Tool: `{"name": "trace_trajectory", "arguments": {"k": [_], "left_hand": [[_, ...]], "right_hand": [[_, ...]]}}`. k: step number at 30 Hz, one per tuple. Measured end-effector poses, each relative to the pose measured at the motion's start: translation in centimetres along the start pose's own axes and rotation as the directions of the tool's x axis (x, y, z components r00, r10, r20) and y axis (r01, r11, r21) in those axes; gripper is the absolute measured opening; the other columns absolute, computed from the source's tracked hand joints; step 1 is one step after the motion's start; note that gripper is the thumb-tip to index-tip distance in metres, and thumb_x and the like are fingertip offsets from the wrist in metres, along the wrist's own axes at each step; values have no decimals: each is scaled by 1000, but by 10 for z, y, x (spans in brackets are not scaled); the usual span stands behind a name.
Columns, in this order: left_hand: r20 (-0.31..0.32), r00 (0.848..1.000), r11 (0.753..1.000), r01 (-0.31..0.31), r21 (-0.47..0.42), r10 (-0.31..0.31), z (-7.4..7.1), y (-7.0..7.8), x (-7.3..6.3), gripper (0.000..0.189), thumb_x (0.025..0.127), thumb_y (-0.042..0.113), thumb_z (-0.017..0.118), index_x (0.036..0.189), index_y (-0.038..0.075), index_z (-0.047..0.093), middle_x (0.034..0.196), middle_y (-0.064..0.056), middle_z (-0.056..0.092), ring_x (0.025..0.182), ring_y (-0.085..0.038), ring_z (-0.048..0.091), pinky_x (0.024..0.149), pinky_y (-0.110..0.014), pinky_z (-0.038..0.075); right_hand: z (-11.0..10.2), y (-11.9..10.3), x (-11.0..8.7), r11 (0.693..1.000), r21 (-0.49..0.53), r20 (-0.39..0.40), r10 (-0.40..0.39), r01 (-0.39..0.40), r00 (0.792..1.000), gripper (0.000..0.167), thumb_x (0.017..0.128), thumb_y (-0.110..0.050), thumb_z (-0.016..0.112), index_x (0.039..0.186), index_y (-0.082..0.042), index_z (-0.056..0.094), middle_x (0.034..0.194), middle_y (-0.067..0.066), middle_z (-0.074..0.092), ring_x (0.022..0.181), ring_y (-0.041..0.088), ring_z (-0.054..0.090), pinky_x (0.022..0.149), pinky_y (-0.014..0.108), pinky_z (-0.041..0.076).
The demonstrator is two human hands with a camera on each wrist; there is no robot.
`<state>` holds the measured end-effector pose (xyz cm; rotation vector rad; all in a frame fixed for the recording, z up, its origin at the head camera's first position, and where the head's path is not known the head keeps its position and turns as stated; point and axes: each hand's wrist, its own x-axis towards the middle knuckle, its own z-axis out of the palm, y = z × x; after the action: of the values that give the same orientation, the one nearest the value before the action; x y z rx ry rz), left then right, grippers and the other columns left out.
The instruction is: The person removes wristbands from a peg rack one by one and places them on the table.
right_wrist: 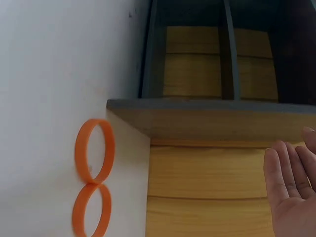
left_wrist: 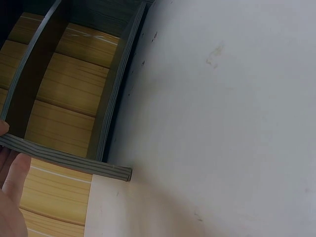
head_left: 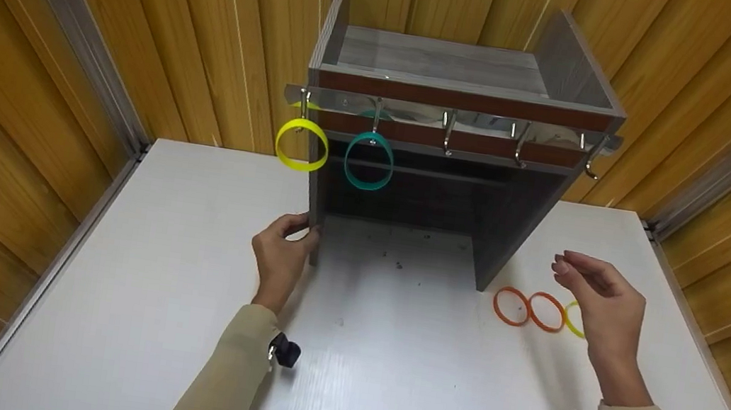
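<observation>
My left hand grips the front edge of the grey wooden rack's left side panel, thumb on one face and fingers on the other, as the left wrist view shows. My right hand is in the air right of the rack, holding nothing, fingers loosely bent. Below and left of it, two orange rings lie on the table beside a yellow ring, which the hand partly covers in the head view. A yellow ring hangs on the leftmost hook, and a teal ring on the hook beside it.
A metal strip with several hooks crosses the rack's front; its three right hooks carry no rings. The rack stands on a white table. Yellow wood-panelled walls enclose the back and sides. Small dark specks lie under the rack.
</observation>
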<state>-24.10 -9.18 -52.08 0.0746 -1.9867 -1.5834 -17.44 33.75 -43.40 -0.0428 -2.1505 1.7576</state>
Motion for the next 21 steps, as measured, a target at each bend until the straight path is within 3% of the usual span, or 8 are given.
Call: {"name": "trace_trajectory", "arguments": {"k": [9,16,21], "left_hand": [[4,1000,1000,4,-5,-4,0,1,0,20,84,-9,81,102,-1,79,101,-12,80,97,-28,78,82,-52,63],[-1,1000,1000,1,-13,-1,0,-1,0,19,83,-11,81,100,-2,79,100,-13,80,97,-29,78,83,-58,62],[-1,1000,1000,-7,2,7,0,0,1,19,83,-11,81,99,-2,79,100,-13,80,97,-29,78,83,-58,61]], "right_hand": [[31,-20,-2,996,16,56,-85,84,995,31,97,-7,79,123,8,72,114,11,78,100,19,77,88,26,60],[55,-32,-4,992,36,85,-126,123,988,26,95,-5,80,118,5,75,112,13,78,101,21,77,88,27,60],[70,-39,-5,982,127,126,-153,137,980,26,94,4,79,119,8,74,113,17,78,101,22,77,89,30,61]]}}
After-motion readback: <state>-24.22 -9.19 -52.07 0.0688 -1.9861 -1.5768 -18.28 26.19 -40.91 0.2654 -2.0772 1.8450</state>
